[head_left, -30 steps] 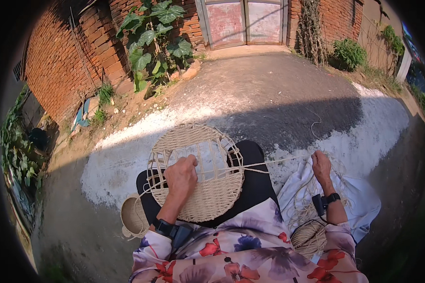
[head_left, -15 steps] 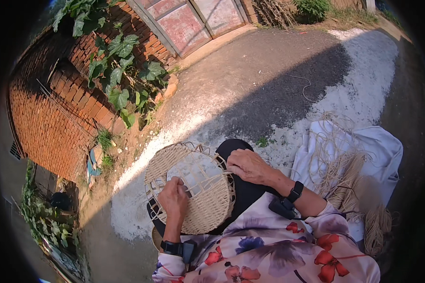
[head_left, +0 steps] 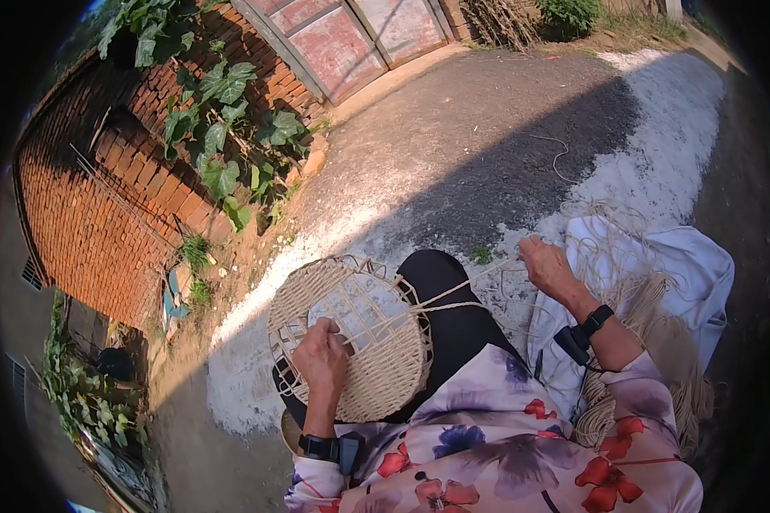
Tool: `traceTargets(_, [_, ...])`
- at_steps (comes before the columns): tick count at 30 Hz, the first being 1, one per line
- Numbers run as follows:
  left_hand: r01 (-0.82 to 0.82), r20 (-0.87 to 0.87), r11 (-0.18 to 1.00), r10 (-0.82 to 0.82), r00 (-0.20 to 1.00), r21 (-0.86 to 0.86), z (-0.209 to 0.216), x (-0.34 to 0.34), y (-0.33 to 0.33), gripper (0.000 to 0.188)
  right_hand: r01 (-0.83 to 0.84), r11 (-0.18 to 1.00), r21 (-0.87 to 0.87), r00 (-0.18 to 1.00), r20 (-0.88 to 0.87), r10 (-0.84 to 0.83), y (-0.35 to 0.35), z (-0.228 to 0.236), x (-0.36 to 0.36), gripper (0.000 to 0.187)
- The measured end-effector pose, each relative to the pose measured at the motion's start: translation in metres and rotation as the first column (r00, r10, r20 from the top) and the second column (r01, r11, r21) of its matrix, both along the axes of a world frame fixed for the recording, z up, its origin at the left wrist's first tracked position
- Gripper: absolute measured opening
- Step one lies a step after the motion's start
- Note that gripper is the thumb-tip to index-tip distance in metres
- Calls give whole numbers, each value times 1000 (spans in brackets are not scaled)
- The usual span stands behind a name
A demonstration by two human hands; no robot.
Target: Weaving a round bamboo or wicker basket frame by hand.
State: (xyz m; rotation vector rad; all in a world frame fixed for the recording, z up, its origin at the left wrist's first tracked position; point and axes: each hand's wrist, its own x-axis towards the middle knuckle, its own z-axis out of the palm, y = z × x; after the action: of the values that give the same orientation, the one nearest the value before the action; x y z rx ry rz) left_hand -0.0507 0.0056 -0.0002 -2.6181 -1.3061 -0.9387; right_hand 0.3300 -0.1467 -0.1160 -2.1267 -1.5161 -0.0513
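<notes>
A round, partly woven frame [head_left: 383,376] of beige cord rests on my knees, densely woven at its near side and upper left, with an open grid between. My left hand [head_left: 321,355] is closed on the frame's left part; its fingertips are partly hidden. Out to the right, my right hand [head_left: 546,267] pinches a beige cord [head_left: 479,275] that runs taut from the frame's right rim. A second stretch of cord leaves the same rim and sags over my dark-trousered knee [head_left: 441,269].
To my right, hanks of beige cord [head_left: 654,321] and loose tangled strands lie on a white cloth [head_left: 697,265]. A brick wall [head_left: 94,248] with a leafy vine [head_left: 222,175] stands at the left. A worn reddish door [head_left: 338,51] is at the far side.
My right hand has moved from the frame's right rim outward to the right and slightly up, drawing the cord out straight. My left hand keeps its place on the frame.
</notes>
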Motion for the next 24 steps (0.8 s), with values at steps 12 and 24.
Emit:
traceTargets(12, [-92, 62, 996, 91, 994, 15, 1, 3, -1, 11, 49, 982, 181, 913, -407, 29, -12, -6, 8, 23])
traceTargets(24, [322, 49, 939, -330, 943, 116, -5, 31, -33, 20, -262, 945, 194, 951, -115, 287, 41, 42, -93, 13])
